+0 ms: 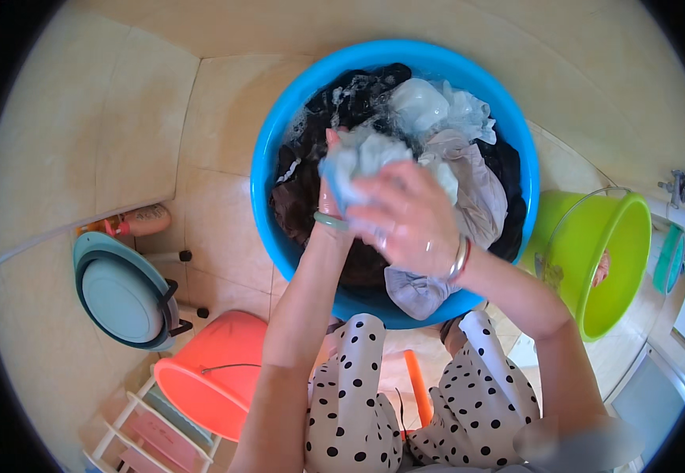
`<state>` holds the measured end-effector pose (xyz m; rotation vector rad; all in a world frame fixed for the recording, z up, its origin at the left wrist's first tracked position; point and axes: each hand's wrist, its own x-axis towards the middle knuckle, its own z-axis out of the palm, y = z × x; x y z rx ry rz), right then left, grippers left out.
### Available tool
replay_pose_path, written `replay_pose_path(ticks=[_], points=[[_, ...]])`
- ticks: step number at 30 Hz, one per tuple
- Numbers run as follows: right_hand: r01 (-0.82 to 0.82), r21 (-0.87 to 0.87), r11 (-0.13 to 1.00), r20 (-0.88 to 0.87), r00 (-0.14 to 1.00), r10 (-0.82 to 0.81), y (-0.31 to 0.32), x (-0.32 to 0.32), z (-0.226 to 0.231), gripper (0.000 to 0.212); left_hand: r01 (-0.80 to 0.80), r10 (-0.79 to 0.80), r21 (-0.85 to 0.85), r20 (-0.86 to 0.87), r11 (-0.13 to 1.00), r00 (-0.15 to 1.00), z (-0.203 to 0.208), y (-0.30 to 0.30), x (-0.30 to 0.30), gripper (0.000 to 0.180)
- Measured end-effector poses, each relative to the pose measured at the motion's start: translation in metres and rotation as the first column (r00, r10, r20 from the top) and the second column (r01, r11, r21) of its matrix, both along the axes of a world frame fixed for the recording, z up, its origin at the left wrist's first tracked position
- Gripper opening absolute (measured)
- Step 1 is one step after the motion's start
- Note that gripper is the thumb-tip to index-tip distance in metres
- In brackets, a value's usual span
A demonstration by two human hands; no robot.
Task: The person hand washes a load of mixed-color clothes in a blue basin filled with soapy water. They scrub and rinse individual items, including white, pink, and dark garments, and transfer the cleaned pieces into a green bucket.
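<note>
Over a blue tub, a wet pale blue and white cloth is held between my two hands. My left hand, a green bangle at its wrist, supports it from the left; most of those fingers are hidden behind the cloth. From the right, my right hand presses over the cloth with curled fingers, smeared by motion. Below them lie soaked dark clothes, a white garment and a greyish-pink garment in sudsy water. A lavender-grey cloth rests by the near rim.
At right stands a lime-green bucket with something pinkish inside. Left are a collapsible teal basin and a bottle. An orange bucket stands beside a white rack. Tiled walls surround the tub. My knees are against its near side.
</note>
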<state>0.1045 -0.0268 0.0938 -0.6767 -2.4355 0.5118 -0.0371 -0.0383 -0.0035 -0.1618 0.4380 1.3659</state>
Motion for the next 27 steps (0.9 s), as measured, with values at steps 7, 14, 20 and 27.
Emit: replay_pose_path(ticks=[7, 14, 20, 27], points=[[-0.087, 0.088, 0.992, -0.039, 0.995, 0.091, -0.036, -0.008, 0.014, 0.008, 0.039, -0.011, 0.096, -0.279, 0.995, 0.96, 0.049, 0.005, 0.019, 0.035], [0.094, 0.098, 0.991, -0.282, 0.957, -0.063, -0.024, -0.028, -0.006, 0.022, 0.248, -0.116, 0.105, -0.671, 0.963, 0.732, 0.015, -0.021, 0.017, 0.042], [0.053, -0.216, 0.975, -0.454, 0.879, -0.148, 0.012, -0.026, -0.04, 0.013, -0.213, 0.18, 0.061, -0.78, 0.975, 0.599, 0.008, -0.034, 0.028, 0.029], [0.465, -0.296, 0.835, 0.004, 0.874, -0.485, 0.056, 0.014, -0.101, 0.012, -0.303, -0.031, -0.327, -0.725, 0.895, 0.688, 0.025, -0.024, 0.007, 0.049]])
